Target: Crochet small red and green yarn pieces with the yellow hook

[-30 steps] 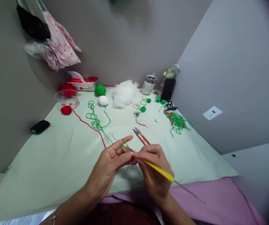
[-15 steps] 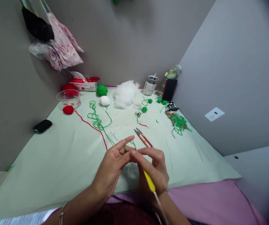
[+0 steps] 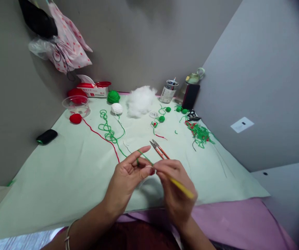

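Note:
Green yarn (image 3: 145, 157) loops over the raised index finger of my left hand (image 3: 127, 178) and round another finger. The left thumb and a fingertip pinch a small bit of white yarn work, mostly hidden between them. My right hand (image 3: 177, 189) is closed on a crochet hook with a yellow handle (image 3: 182, 188); its tip meets the yarn at the left fingertips and cannot be made out. Just beyond the hands lie orange thread snips (image 3: 160, 150). From the left hand, green strands run back to a loose green tangle (image 3: 109, 133) near a white yarn ball (image 3: 117, 108).
White stuffing (image 3: 141, 101) sits at the back, beside a can of pens (image 3: 168, 92). Green and red yarn scraps (image 3: 201, 134) lie on the right. On the left are a red yarn ball (image 3: 75, 118), a clear tub (image 3: 84, 109) and a black spool (image 3: 47, 136).
My right hand has turned and shifted slightly right, swinging the hook's handle toward the right. The green strand now stretches straight from the left index finger to the right fingertips. The view has shifted slightly.

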`<action>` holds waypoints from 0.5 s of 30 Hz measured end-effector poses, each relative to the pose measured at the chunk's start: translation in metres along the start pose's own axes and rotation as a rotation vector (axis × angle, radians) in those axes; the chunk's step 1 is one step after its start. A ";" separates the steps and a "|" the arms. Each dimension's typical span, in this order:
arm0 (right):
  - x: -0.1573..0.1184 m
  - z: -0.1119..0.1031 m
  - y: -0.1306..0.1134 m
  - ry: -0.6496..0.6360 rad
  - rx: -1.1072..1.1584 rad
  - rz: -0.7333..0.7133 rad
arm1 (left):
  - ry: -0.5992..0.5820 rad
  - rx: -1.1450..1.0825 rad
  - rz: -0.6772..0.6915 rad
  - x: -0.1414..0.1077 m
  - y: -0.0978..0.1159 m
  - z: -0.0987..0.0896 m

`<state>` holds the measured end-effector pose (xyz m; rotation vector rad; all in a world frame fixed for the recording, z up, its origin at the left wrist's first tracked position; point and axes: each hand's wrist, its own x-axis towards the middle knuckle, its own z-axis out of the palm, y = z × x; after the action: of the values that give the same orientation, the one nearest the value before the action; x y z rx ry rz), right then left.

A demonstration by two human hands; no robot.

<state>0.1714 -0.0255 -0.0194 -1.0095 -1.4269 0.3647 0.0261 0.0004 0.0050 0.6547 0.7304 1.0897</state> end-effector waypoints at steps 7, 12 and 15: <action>0.002 -0.005 0.006 0.051 0.127 0.071 | 0.004 -0.140 -0.176 0.002 0.004 -0.005; 0.009 -0.004 0.004 -0.005 0.306 0.256 | 0.011 -0.020 -0.068 0.001 0.002 0.000; 0.008 -0.001 0.006 -0.018 0.305 0.276 | 0.007 0.025 -0.040 0.001 -0.002 0.000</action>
<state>0.1757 -0.0167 -0.0186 -0.9528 -1.2037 0.7714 0.0271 0.0005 0.0034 0.6552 0.7607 1.0481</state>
